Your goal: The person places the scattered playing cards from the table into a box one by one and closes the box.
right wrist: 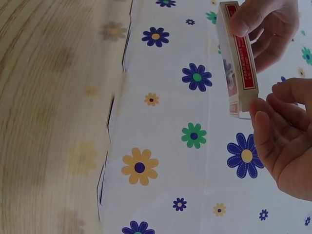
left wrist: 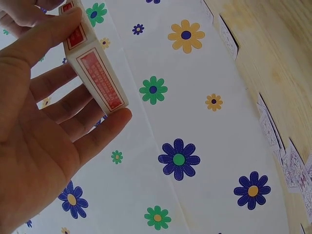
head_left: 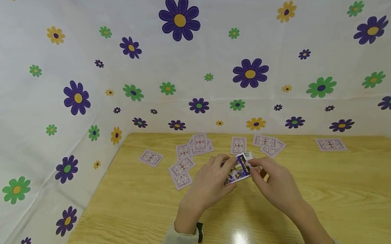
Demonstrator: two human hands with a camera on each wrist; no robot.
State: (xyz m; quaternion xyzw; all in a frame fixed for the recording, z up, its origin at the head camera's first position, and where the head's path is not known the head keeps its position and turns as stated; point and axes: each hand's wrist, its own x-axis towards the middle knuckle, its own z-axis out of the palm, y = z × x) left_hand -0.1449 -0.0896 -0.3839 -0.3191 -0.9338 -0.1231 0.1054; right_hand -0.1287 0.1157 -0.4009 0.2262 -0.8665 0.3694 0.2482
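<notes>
My left hand (head_left: 211, 181) grips a small card box (head_left: 235, 173) by its sides, just above the table. The box has a purple, picture-printed face, and red printed panels on its white narrow sides show in the left wrist view. At the box's right end, a white flap stands out. My right hand (head_left: 278, 182) has its thumb and fingertips at that end, pinching the flap edge. From the right wrist view, the right fingers (right wrist: 263, 124) touch the lower end of the box (right wrist: 243, 63). What is inside the box is hidden.
Several playing cards lie face down on the wooden table (head_left: 127, 215): a loose group (head_left: 184, 152) left of the hands, one card (head_left: 238, 145) behind the box, an overlapping pair (head_left: 269, 144), and one card (head_left: 331, 144) far right. A flowered cloth (head_left: 210, 52) hangs behind and at left.
</notes>
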